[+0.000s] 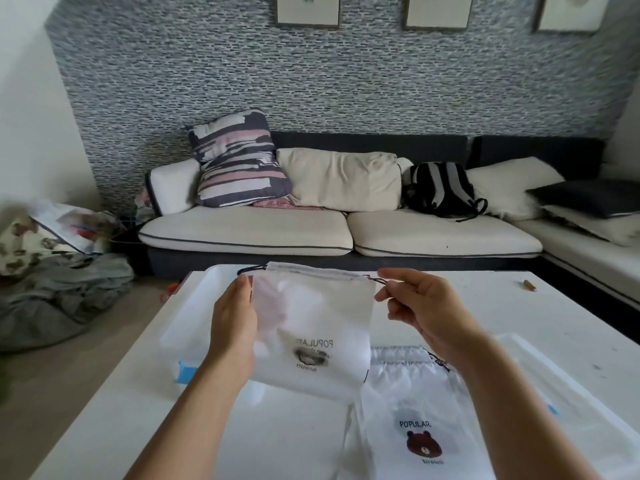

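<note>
I hold a translucent white drawstring bag [322, 327] up over the white table [104, 427], its bear print seen mirrored through the fabric. My left hand [232, 327] grips the bag's left edge, fingers showing faintly behind the fabric. My right hand [420, 306] pinches the dark drawstring [379, 280] at the bag's top right corner. A second drawstring bag [422, 410] with a brown bear and "POPULAR" lies flat on the table under my right forearm.
Clear plastic trays sit on the table at left [194, 317] and right [568, 393]. A small brown object [529, 285] lies at the far right edge. Behind the table stands a sofa [346, 230] with cushions and a black backpack [441, 188]. Clothes are piled on the floor [59, 292] at left.
</note>
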### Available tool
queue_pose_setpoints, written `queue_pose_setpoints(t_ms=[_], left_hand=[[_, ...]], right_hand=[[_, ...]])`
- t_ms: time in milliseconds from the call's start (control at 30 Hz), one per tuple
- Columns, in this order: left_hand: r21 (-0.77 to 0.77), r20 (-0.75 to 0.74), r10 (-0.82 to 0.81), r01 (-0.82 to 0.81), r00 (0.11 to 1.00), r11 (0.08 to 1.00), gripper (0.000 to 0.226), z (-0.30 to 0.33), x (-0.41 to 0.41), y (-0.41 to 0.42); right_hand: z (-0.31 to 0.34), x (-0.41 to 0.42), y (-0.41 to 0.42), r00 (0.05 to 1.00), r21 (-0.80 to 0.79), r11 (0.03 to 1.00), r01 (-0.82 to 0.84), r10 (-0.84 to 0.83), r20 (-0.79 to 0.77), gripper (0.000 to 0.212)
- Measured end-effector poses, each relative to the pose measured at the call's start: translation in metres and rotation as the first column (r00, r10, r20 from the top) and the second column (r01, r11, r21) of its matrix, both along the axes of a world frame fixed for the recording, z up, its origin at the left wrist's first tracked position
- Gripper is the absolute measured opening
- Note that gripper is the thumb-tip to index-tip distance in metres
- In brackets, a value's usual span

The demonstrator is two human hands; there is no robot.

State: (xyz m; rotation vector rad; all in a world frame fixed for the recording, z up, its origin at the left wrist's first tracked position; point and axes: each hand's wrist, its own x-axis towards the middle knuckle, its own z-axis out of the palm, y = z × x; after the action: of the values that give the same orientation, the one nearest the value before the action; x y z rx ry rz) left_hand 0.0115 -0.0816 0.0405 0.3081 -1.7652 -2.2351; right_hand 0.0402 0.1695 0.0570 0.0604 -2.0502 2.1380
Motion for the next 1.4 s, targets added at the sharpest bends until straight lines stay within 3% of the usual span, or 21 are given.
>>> queue_pose_setpoints(t_ms=[133, 233, 267, 333, 400, 433, 567, 633, 667, 767, 1033, 1167, 1300, 1333, 1400], left_hand=[[0.004, -0.059, 0.095, -0.095, 0.994, 0.996, 0.040, -0.008, -0.012, -0.010], [0.256, -0.012, 0.035, -0.031, 0.999, 0.966, 0.034, 0.003, -0.012, -0.013], [0.370, 0.015, -0.022, 0.015, 1.000, 0.929, 0.033, 0.004, -0.012, -0.014], [0.517, 0.022, -0.142, 0.111, 0.990, 0.849, 0.033, 0.007, -0.009, -0.012], [0.586, 0.008, -0.227, 0.179, 0.974, 0.790, 0.035, 0.012, -0.004, -0.007], [0.617, 0.002, -0.253, 0.198, 0.968, 0.762, 0.035, 0.015, -0.001, -0.005], [0.762, -0.059, -0.265, 0.215, 0.962, 0.611, 0.035, 0.017, 0.000, 0.001], [0.768, -0.043, -0.225, 0.176, 0.973, 0.615, 0.037, 0.012, -0.003, 0.002], [0.735, -0.014, -0.187, 0.137, 0.982, 0.664, 0.037, 0.010, -0.005, 0.002], [0.610, 0.034, -0.046, 0.016, 0.998, 0.792, 0.038, 0.004, -0.010, 0.003], [0.615, -0.012, 0.084, -0.059, 0.996, 0.786, 0.039, 0.005, -0.029, -0.050], [0.461, -0.056, 0.124, -0.084, 0.991, 0.884, 0.040, 0.001, -0.032, -0.048], [0.135, -0.131, 0.121, -0.103, 0.984, 0.986, 0.035, 0.002, -0.022, -0.038], [0.156, -0.120, 0.085, -0.066, 0.989, 0.986, 0.037, 0.003, -0.020, -0.036], [0.380, -0.113, -0.060, 0.099, 0.992, 0.920, 0.044, 0.008, -0.015, -0.031]], right_hand=[[-0.004, -0.006, 0.014, 0.995, 0.310, 0.945, 0.099, -0.094, -0.034, 0.012], [-0.007, -0.009, 0.020, 0.990, 0.430, 0.892, 0.138, -0.135, -0.039, 0.026], [-0.005, -0.009, 0.019, 0.988, 0.350, 0.925, 0.148, -0.151, -0.020, 0.029], [-0.001, -0.009, 0.017, 0.989, -0.035, 0.991, 0.127, -0.124, 0.075, 0.033], [0.002, -0.010, 0.012, 0.990, -0.446, 0.893, 0.050, 0.013, 0.137, 0.040], [0.002, -0.010, 0.008, 0.987, -0.563, 0.826, 0.011, 0.081, 0.137, 0.042], [-0.003, -0.011, -0.009, 0.980, -0.804, 0.594, -0.032, 0.176, 0.091, 0.049], [-0.006, -0.013, -0.014, 0.982, -0.859, 0.511, -0.030, 0.177, 0.071, 0.047], [-0.007, -0.014, -0.015, 0.982, -0.865, 0.502, -0.017, 0.172, 0.081, 0.045], [-0.010, -0.017, -0.014, 0.981, -0.832, 0.551, 0.071, 0.111, 0.157, 0.044], [-0.003, -0.020, 0.040, 0.973, -0.796, 0.562, 0.225, -0.079, 0.219, 0.045], [-0.011, -0.020, 0.047, 0.967, -0.743, 0.622, 0.248, -0.113, 0.228, 0.043], [-0.004, -0.014, 0.047, 0.974, -0.666, 0.716, 0.210, -0.099, 0.201, 0.040], [-0.002, -0.013, 0.045, 0.976, -0.653, 0.732, 0.195, -0.081, 0.201, 0.039], [0.002, -0.014, 0.037, 0.979, -0.620, 0.768, 0.159, -0.040, 0.202, 0.039]])
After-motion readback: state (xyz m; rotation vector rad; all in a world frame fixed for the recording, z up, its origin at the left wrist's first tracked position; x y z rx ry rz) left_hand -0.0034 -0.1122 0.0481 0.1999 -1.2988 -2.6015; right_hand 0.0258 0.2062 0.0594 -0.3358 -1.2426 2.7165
